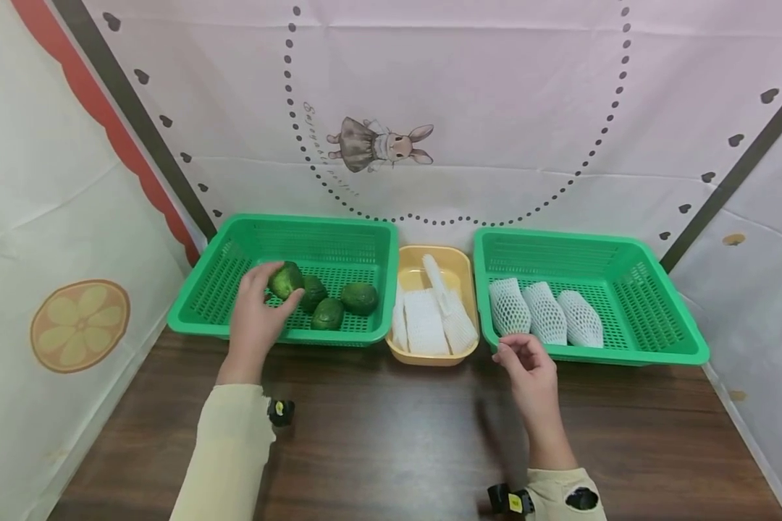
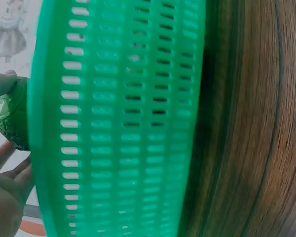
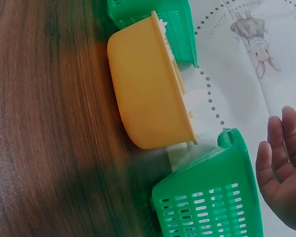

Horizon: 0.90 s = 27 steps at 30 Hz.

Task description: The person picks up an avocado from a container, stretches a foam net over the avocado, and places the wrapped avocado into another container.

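Note:
My left hand (image 1: 255, 315) grips a dark green avocado (image 1: 287, 280) between thumb and fingers over the left green basket (image 1: 198, 289). In the left wrist view that avocado (image 2: 14, 116) shows above the basket's rim, partly hidden by it. Three more avocados (image 1: 359, 298) lie in the basket, just right of the hand. My right hand (image 1: 533, 376) is at the front left corner of the right green basket (image 1: 658, 356), fingers loosely bent and holding nothing. Inside that basket stand three avocados in white foam nets (image 1: 545, 312), side by side at its left.
Between the green baskets sits a yellow tray (image 1: 456, 262) with several flat white foam nets (image 1: 426, 323). All three containers stand on a dark wooden table (image 1: 391, 434) against a patterned cloth backdrop (image 1: 495, 108).

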Available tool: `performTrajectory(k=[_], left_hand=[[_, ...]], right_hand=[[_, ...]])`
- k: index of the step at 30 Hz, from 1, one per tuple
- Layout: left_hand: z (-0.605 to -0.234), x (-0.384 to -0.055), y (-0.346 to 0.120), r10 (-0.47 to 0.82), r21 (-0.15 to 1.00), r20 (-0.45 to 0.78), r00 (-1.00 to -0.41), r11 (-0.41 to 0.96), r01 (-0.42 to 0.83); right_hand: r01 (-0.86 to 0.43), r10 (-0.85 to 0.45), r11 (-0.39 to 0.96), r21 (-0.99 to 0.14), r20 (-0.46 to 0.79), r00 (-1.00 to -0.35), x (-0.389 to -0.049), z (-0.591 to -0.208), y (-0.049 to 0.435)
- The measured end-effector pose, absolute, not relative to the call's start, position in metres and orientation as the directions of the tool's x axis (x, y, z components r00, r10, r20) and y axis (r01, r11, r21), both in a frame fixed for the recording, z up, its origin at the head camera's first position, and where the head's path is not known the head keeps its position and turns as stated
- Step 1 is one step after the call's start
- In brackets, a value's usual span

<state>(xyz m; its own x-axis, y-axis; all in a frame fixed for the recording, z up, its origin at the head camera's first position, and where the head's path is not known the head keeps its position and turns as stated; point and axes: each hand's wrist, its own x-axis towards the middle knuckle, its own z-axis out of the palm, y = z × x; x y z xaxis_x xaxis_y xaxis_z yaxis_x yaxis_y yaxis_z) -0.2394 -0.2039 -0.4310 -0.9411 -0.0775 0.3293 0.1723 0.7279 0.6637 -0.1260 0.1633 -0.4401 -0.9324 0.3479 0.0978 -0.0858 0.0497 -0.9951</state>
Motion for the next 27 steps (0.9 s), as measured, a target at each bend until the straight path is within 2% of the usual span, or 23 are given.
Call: performTrajectory(k=[9,27], left_hand=[[-0.423,-0.222,-0.182,-0.048,0.72,0.435,-0.899,0.618,0.315],[-0.428,-0.2,-0.145,0.041,0.77,0.47,-0.882,0.47,0.432]], right_hand=[[-0.098,0.347,0.033,-0.995,0.103,-0.932,-0.125,-0.441,0.164],[-0.111,0.347,0.034,-0.993,0.116,-0.931,-0.124,-0.445,0.164]])
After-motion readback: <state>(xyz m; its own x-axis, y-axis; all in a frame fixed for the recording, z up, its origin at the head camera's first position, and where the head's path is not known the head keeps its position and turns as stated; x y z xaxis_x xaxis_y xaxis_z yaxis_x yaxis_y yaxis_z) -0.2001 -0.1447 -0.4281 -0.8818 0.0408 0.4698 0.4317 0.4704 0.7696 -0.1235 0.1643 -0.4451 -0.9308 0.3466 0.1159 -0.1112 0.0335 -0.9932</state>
